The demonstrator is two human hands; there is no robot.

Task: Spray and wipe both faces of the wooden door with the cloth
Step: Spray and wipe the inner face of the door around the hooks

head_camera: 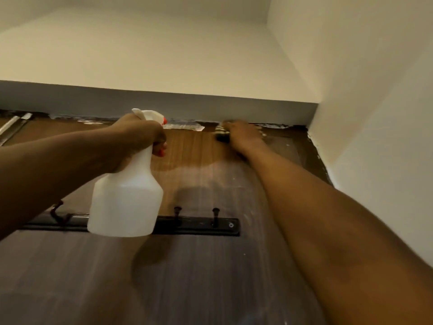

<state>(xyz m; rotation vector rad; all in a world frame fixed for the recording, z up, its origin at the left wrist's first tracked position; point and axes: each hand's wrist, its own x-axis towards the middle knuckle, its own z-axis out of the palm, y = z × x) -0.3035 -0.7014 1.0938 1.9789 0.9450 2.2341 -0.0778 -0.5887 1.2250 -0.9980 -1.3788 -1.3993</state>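
The wooden door [192, 156] fills the lower half of the view, seen from below, its top edge under a grey lintel. My left hand [140, 134] grips the neck of a white spray bottle [126, 200] with a red nozzle and trigger, held up in front of the door. My right hand [244, 136] reaches to the door's top right and presses a dark striped cloth [222, 133] against the wood. Only the cloth's left end shows beside the hand. The wood below the cloth looks pale and streaked.
A black hook rail [199, 227] with several pegs is screwed across the door below the bottle. A white wall [375, 113] stands close on the right. The white ceiling [164, 55] is just above. White patches [182, 126] line the door's top edge. A metal bar [14, 126] shows at upper left.
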